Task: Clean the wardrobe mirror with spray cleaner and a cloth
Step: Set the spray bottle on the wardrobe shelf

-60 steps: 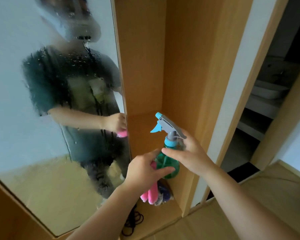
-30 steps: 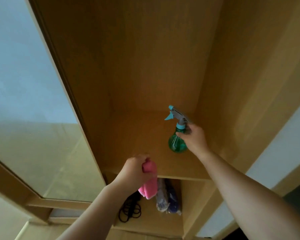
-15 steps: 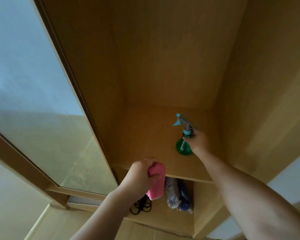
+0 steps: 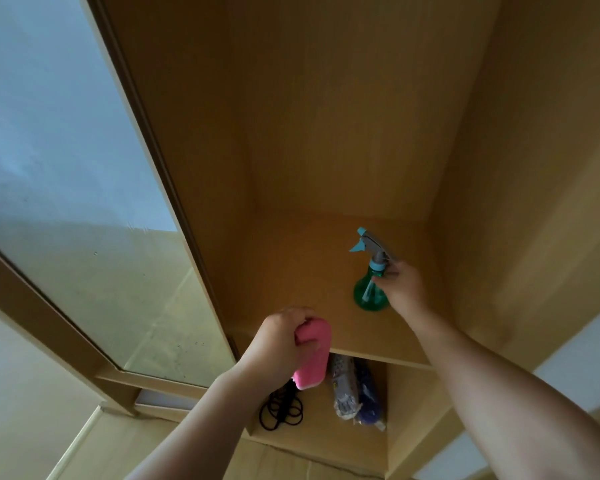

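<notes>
My right hand [image 4: 404, 289] is gripping the green spray bottle [image 4: 369, 292] standing on the shelf [image 4: 291, 271]; my left hand [image 4: 281, 341] is clutching the pink cloth [image 4: 314, 358].

Bottle [image 4: 369, 292] on shelf [image 4: 302, 271], mirror [image 4: 66, 202] left; cords [image 4: 281, 412] & bags [image 4: 355, 393] below.

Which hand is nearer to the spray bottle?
Right. The right hand grips the bottle at its neck; the left hand holds the cloth at the front edge of the shelf, apart from it.
</notes>
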The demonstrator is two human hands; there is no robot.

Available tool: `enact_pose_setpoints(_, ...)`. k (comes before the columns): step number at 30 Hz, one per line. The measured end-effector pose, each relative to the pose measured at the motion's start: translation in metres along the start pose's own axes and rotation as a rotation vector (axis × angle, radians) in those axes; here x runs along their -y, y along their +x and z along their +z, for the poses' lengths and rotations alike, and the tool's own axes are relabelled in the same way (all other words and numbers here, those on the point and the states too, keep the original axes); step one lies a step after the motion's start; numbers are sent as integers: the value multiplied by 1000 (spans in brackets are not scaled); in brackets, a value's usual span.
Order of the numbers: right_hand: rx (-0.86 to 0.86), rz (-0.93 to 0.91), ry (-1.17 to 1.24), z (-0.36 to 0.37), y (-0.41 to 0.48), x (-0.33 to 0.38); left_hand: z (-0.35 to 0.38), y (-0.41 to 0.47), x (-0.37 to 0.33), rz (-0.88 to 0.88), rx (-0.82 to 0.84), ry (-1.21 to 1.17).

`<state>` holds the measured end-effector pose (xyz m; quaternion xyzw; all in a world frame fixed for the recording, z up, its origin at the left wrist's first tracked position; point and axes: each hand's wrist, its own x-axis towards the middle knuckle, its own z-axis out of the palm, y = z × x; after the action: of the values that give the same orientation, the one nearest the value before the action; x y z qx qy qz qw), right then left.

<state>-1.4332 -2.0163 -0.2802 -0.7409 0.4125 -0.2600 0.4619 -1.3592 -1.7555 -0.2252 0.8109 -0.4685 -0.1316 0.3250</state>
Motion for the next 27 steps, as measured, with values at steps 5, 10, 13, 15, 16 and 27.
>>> enact_pose_setpoints(5, -40, 12, -18, -14, -21, 7, -14, -5, -17, 13, -33, 11)
enact_pose_setpoints(10, -130, -53, -26, -31, -47, 22, -23, -13, -30, 59, -62, 4)
enact_pose_setpoints(13, -129, -161, 23, -37, -70, 39, -27, -21, -36, 81, -76, -17)
enact_pose_setpoints(15, -56, -268, 38, -39, -90, 54, -32, -27, -41, 118, -91, -17)
enact_pose_setpoints(16, -5, -309, 46, -39, -101, 63, -36, -30, -43, 140, -102, -14)
enact_pose_setpoints(27, 373, -379, 216, 2, -209, 148, -113, -101, -32, 281, -218, -128)
